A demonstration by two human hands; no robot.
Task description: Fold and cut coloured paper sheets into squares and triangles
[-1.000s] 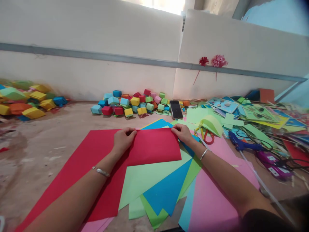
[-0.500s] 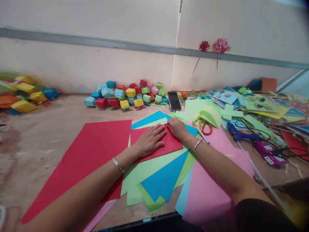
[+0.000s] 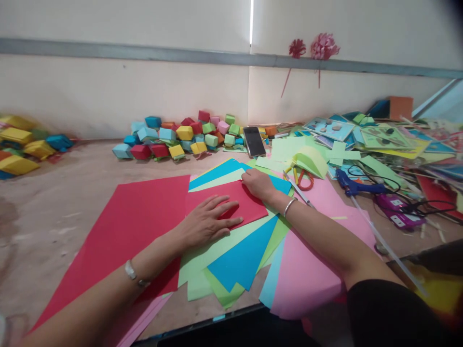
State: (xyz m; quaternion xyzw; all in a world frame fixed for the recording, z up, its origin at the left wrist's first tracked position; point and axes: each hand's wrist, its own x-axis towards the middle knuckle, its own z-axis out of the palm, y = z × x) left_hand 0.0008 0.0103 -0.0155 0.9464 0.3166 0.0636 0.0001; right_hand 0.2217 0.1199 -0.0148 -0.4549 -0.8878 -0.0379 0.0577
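Observation:
A large red paper sheet [image 3: 137, 226] lies on the table with its right part folded over into a flap [image 3: 249, 207]. My left hand [image 3: 208, 221] rests flat on the flap, fingers spread and stretched toward the right. My right hand [image 3: 256, 184] presses with bent fingers on the flap's far right corner. Under the red sheet lie light green [image 3: 213, 250], blue [image 3: 242, 258] and pink sheets [image 3: 311, 270], fanned out toward me.
A pile of small coloured paper boxes [image 3: 181, 137] sits by the wall, with more boxes [image 3: 25, 149] at far left. A phone [image 3: 253, 141] lies behind the sheets. Scissors [image 3: 304, 178], a blue glue gun [image 3: 356, 185] and scattered paper crafts [image 3: 379, 144] fill the right side.
My left hand went from pinching the fold's far edge to lying flat on the flap, then slid toward me. My right hand stayed at the flap's corner. The view tilted down.

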